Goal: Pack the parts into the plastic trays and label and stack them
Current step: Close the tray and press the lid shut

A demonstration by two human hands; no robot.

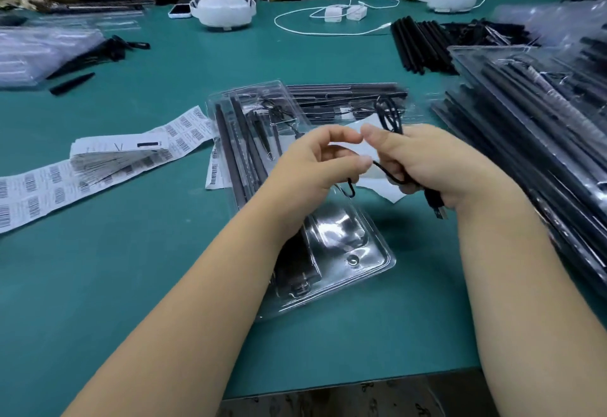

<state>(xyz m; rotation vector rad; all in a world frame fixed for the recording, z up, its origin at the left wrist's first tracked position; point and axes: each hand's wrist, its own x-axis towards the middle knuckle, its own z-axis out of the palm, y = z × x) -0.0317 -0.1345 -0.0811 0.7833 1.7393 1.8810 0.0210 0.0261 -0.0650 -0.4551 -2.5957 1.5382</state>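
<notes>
Cable (391, 120), a thin black one with a plug at its near end, is held above the open plastic tray (368, 252) that lies on the green counter (131, 268) in front of the person. The right hand (427, 166) grips the bundled loops, its fingers curled round them, with the plug hanging out below the palm. The left hand (315, 160) pinches a loose strand between thumb and forefinger, apparently coiling or tidying it.

Several risks look likely from here. The loops could spring apart if either grip slackens, since the cable seems stiff and nothing visible ties it. The dangling plug could snag on the tray rim or catch the black rods (236, 140) already seated in the long channels and lift them out. A coil wound too loosely may not sit in its pocket, so the lid would not close flat and later stacking beside the filled trays (525, 114) at right would suffer. The barcode label strip (98, 166) lies just to the left, near enough for a forearm to sweep it.
</notes>
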